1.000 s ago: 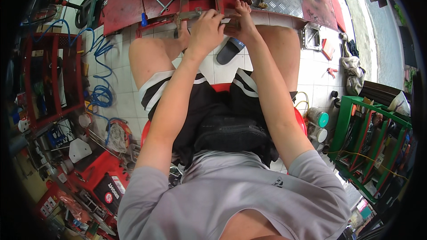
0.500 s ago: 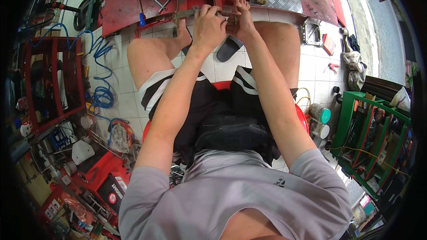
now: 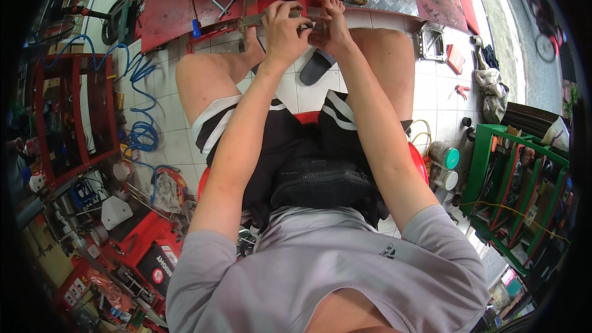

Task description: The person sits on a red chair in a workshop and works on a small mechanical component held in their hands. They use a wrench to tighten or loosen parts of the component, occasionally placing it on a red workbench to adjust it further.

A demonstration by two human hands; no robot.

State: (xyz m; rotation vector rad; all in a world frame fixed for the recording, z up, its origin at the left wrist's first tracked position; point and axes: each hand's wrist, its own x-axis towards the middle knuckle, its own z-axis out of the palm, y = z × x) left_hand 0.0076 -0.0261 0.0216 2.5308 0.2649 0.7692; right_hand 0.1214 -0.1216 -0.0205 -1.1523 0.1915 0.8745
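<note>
Where the left hand (image 3: 285, 32) and right hand (image 3: 334, 31) nearly meet, fingers curled near a small dark part (image 3: 306, 26) before the red bench (image 3: 168, 15), actual grasp can't be told, though steadying it one-handed while the other works gently seems wisest.

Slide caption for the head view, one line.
Left hand and right hand close together by the near edge of a red platform, two wrenches lying on it.
</note>
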